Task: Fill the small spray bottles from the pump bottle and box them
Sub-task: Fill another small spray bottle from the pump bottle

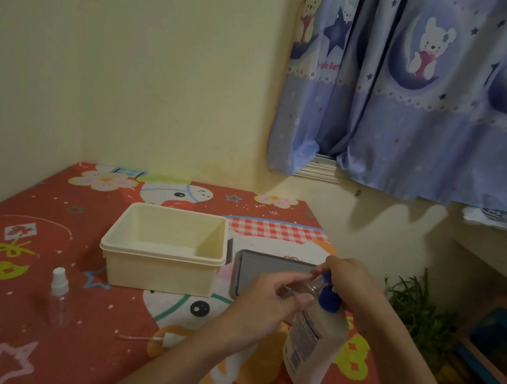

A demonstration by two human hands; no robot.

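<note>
On the red table [14, 251], the left hand [263, 298] curls its fingers around a small clear bottle [308, 286], tipped up to the blue pump on the big pump bottle [315, 341]. Right hand [349, 281] rests curled on that pump. Another spray bottle [59, 296] stands well apart, left of the cream box [159, 273].

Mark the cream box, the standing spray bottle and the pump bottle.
cream box [160, 272]: head view, front wall.
standing spray bottle [58, 299]: head view, clear body.
pump bottle [315, 345]: head view, labelled body.
</note>
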